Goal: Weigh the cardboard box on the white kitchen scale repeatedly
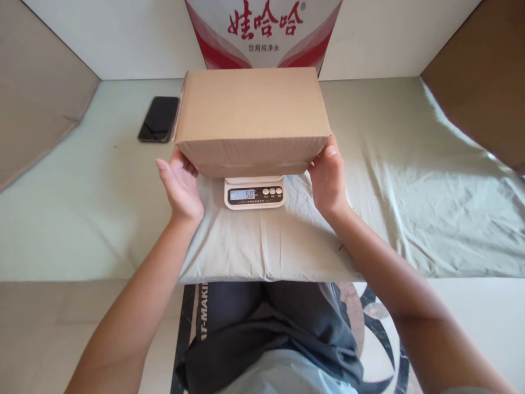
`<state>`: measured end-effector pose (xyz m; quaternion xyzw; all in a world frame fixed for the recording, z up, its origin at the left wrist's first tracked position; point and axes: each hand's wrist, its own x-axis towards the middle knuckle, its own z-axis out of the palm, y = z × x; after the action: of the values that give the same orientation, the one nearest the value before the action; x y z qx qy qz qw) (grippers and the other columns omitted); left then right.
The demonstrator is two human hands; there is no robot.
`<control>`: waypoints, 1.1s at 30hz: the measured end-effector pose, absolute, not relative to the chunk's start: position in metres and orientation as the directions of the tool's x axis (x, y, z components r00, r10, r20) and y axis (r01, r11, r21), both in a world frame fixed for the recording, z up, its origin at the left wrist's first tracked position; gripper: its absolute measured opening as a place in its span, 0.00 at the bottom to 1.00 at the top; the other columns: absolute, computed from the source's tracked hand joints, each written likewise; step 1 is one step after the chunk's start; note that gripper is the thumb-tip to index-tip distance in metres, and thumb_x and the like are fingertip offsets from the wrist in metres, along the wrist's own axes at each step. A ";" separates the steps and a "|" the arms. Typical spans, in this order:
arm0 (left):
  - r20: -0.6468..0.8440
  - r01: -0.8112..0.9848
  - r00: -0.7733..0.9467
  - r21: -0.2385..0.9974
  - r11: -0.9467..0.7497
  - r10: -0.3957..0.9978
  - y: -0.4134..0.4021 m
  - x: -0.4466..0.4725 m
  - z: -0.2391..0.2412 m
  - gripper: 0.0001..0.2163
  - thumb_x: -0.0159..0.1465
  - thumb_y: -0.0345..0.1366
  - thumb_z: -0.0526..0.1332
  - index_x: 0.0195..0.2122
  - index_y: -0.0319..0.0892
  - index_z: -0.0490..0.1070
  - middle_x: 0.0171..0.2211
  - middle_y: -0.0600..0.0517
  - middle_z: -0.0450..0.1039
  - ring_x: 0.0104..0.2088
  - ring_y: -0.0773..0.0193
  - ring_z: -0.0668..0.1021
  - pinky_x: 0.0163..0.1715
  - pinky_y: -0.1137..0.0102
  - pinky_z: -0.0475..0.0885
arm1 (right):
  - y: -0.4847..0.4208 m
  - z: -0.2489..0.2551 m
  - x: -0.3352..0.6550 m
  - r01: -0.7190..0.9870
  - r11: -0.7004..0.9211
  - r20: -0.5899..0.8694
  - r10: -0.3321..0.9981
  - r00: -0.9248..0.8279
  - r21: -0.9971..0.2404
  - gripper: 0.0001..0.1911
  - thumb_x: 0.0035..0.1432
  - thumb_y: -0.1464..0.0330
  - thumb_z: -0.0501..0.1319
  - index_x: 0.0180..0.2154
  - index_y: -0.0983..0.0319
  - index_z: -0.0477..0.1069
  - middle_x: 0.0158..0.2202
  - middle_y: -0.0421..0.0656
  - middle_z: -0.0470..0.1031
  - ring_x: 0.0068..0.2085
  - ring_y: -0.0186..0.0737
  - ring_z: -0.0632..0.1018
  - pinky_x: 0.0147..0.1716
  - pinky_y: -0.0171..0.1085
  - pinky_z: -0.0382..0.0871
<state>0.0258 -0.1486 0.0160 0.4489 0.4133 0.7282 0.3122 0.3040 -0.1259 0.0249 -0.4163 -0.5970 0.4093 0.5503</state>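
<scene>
A closed brown cardboard box (254, 106) is held between my two hands, over a small white kitchen scale (255, 204). Most of the scale is hidden under the box; its front panel shows, with a display that appears to read 50. I cannot tell whether the box presses on the scale. At the box's lower left corner is my left hand (180, 183), its fingers curled against the underside and its thumb held away. My right hand (329, 176) grips the lower right corner, thumb on the edge and fingers partly hidden beneath.
A black smartphone (159, 119) lies left of the box on a pale green cloth (410, 191) with wrinkles. Behind stands a white and red printed carton (264, 33) against a white panel. Brown cardboard panels (479, 71) flank both sides. The table's front edge is near my lap.
</scene>
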 end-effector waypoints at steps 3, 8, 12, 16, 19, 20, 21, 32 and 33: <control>0.388 -0.085 -0.409 0.885 -0.458 0.826 -0.148 0.026 0.016 0.44 0.67 0.78 0.41 0.48 0.46 0.81 0.53 0.42 0.81 0.56 0.48 0.80 0.57 0.59 0.73 | -0.126 0.025 0.303 0.055 0.309 0.306 0.950 -0.060 -0.949 0.43 0.63 0.28 0.49 0.72 0.36 0.62 0.73 0.35 0.72 0.75 0.58 0.71 0.69 0.58 0.78; 0.404 -0.098 -0.432 0.868 -0.487 0.807 -0.143 0.024 0.011 0.45 0.68 0.78 0.41 0.48 0.45 0.82 0.48 0.42 0.82 0.53 0.50 0.81 0.50 0.62 0.75 | -0.126 0.029 0.301 0.009 0.307 0.306 0.951 -0.048 -0.952 0.41 0.63 0.29 0.52 0.69 0.38 0.66 0.68 0.39 0.77 0.73 0.58 0.73 0.68 0.59 0.77; 0.405 -0.087 -0.440 0.869 -0.487 0.802 -0.141 0.022 0.009 0.46 0.67 0.79 0.40 0.47 0.44 0.82 0.47 0.41 0.81 0.51 0.50 0.81 0.48 0.62 0.74 | -0.129 0.034 0.298 -0.020 0.338 0.339 0.939 -0.053 -0.941 0.39 0.63 0.30 0.53 0.65 0.41 0.71 0.66 0.41 0.79 0.73 0.57 0.73 0.70 0.57 0.76; 0.413 -0.095 -0.434 0.863 -0.496 0.801 -0.140 0.019 0.007 0.45 0.68 0.78 0.41 0.48 0.44 0.82 0.48 0.41 0.81 0.52 0.50 0.81 0.50 0.60 0.74 | -0.133 0.038 0.296 0.023 0.336 0.334 0.940 -0.066 -0.942 0.38 0.63 0.30 0.51 0.64 0.41 0.71 0.66 0.39 0.79 0.73 0.56 0.74 0.70 0.56 0.77; 0.412 -0.090 -0.441 0.864 -0.496 0.798 -0.139 0.017 0.005 0.46 0.68 0.78 0.39 0.49 0.44 0.82 0.49 0.40 0.82 0.53 0.49 0.81 0.52 0.60 0.75 | -0.134 0.037 0.296 0.014 0.317 0.316 0.947 -0.053 -0.948 0.39 0.62 0.29 0.52 0.64 0.41 0.71 0.65 0.40 0.80 0.73 0.57 0.74 0.70 0.56 0.77; 0.409 -0.086 -0.441 0.867 -0.491 0.799 -0.139 0.017 0.005 0.46 0.68 0.77 0.38 0.49 0.43 0.82 0.49 0.40 0.82 0.54 0.49 0.81 0.53 0.59 0.75 | -0.133 0.036 0.297 0.006 0.319 0.318 0.947 -0.054 -0.948 0.40 0.62 0.29 0.52 0.64 0.41 0.71 0.65 0.41 0.80 0.73 0.58 0.74 0.70 0.57 0.76; 0.406 -0.081 -0.443 0.870 -0.486 0.799 -0.138 0.017 0.005 0.46 0.68 0.77 0.38 0.49 0.43 0.81 0.50 0.39 0.82 0.54 0.49 0.81 0.53 0.59 0.75 | -0.132 0.035 0.297 0.002 0.323 0.322 0.945 -0.056 -0.946 0.40 0.62 0.29 0.52 0.65 0.40 0.70 0.65 0.41 0.79 0.73 0.58 0.73 0.71 0.57 0.76; 0.398 -0.056 -0.410 0.887 -0.459 0.820 -0.139 0.014 0.002 0.45 0.65 0.81 0.42 0.48 0.47 0.82 0.50 0.40 0.82 0.56 0.43 0.81 0.54 0.53 0.76 | -0.128 0.030 0.300 -0.019 0.301 0.301 0.953 -0.040 -0.953 0.41 0.63 0.30 0.52 0.69 0.39 0.66 0.71 0.38 0.75 0.75 0.57 0.72 0.71 0.58 0.76; 0.400 -0.056 -0.395 0.888 -0.456 0.827 -0.140 0.013 0.002 0.44 0.65 0.80 0.43 0.48 0.48 0.82 0.51 0.40 0.82 0.57 0.42 0.81 0.55 0.52 0.76 | -0.129 0.031 0.299 -0.024 0.304 0.304 0.952 -0.042 -0.952 0.40 0.63 0.31 0.52 0.68 0.40 0.67 0.71 0.39 0.75 0.74 0.57 0.72 0.71 0.57 0.75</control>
<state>0.0134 -0.1397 0.0020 0.4570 0.4220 0.7206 0.3062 0.2988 -0.1294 0.0311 -0.4013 -0.5779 0.4326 0.5638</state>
